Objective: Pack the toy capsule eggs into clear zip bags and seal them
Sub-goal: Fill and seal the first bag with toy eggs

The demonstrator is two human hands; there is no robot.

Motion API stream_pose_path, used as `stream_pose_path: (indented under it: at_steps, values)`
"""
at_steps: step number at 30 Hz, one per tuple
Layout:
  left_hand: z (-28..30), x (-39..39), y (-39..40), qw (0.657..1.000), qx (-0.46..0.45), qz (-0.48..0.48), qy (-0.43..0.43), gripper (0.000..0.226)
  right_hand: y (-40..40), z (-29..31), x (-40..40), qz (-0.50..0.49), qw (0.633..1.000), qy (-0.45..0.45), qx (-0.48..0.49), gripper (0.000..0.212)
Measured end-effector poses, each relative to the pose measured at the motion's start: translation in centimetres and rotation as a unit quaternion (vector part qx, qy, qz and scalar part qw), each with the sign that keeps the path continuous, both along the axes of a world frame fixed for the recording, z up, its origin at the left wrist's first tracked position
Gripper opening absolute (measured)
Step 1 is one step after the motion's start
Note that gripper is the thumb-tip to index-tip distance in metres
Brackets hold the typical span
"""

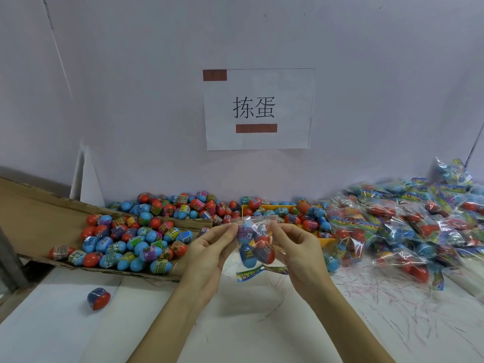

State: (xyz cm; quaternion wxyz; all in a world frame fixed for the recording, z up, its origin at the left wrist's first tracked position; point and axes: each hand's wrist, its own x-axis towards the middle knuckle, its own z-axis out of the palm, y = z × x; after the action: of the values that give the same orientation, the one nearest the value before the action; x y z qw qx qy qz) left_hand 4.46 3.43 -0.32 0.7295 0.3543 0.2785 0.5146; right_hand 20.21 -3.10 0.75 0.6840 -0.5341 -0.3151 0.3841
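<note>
A: Where is the clear bag [255, 242] hanging?

B: It is hanging between the two hands, up off the white table [262, 323]. The left hand [209, 254] is pinching one top corner and the right hand [298, 254] is pinching the other, so the eggs inside are sinking to the bottom and the top is stretching flat.

A: Why flat?

B: I think the fingers are getting ready to press the zip closed.

A: And around the fingers?

B: Loose eggs [128, 242] are lying beyond the left fingers on cardboard [39, 218], easy to grab. Filled bags [408, 226] are piling up past the right fingers. One stray egg [99, 298] is sitting nearer, off to the left.
</note>
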Motion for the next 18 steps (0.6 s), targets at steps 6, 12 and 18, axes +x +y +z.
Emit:
stream_pose_path:
  at_steps: [6, 12, 18]
  values:
    - [0.1, 0.0, 0.0, 0.997, 0.027, 0.023, 0.062, 0.031, 0.1, -0.5, -0.4, -0.050, 0.995, -0.085, 0.021, 0.017]
    - [-0.1, 0.2, 0.0, 0.992, 0.043, 0.024, 0.113, 0.030, 0.2, -1.1, -0.9, -0.091, 0.987, -0.128, 0.033, 0.015]
    - [0.1, -0.2, 0.3, 0.995, 0.035, 0.027, 0.091, 0.033, 0.5, -0.7, -1.4, -0.032, 0.998, -0.046, -0.019, 0.030]
